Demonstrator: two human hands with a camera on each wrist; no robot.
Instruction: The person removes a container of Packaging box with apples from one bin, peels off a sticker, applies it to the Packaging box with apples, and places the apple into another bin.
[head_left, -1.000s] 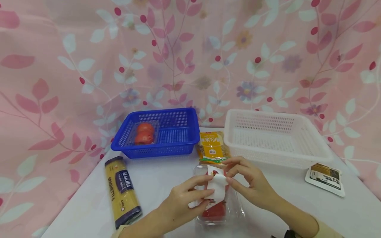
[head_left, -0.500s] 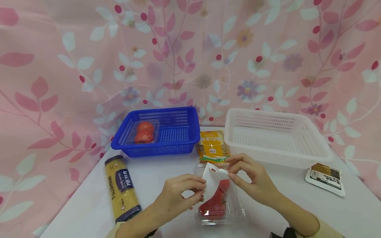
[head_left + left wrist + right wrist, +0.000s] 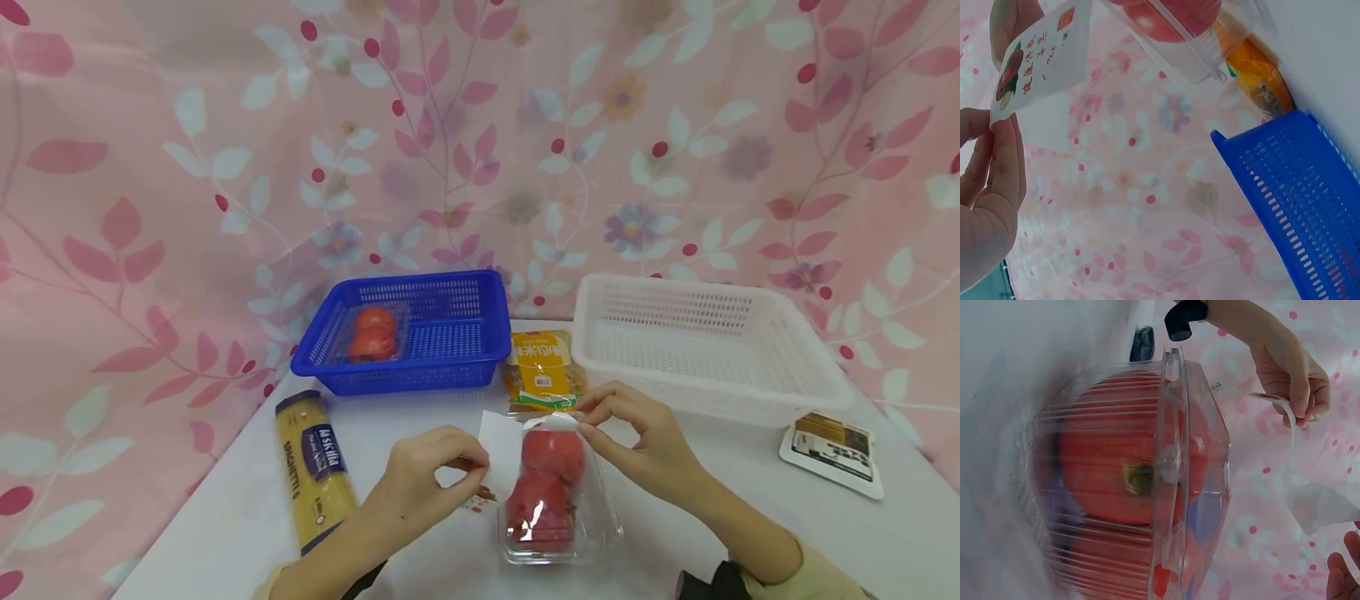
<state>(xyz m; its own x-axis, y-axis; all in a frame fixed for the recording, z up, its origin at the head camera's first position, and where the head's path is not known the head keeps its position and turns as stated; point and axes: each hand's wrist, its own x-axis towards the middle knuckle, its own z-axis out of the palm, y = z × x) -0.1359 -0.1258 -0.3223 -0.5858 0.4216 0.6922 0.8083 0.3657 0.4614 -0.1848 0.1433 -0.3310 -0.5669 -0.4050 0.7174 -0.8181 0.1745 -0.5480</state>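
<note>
My left hand pinches a white printed label between thumb and fingers, left of the clear tomato pack. In the left wrist view the label carries a vegetable picture and red characters. My right hand pinches a smaller curled white piece over the pack's far end; in the right wrist view this white piece looks thin and pale. Whether the two pieces are joined I cannot tell. Red tomatoes show inside the closed plastic pack, which stands on the white table.
At the back left a blue basket holds another tomato pack. A white basket stands back right. Between them lies a yellow food bag. Spaghetti lies left, and a small white-edged packet right.
My left hand has moved left with the label, drawing it away from my right hand and off the tomatoes, which now show. The right hand stays nearly in place with its white piece.
</note>
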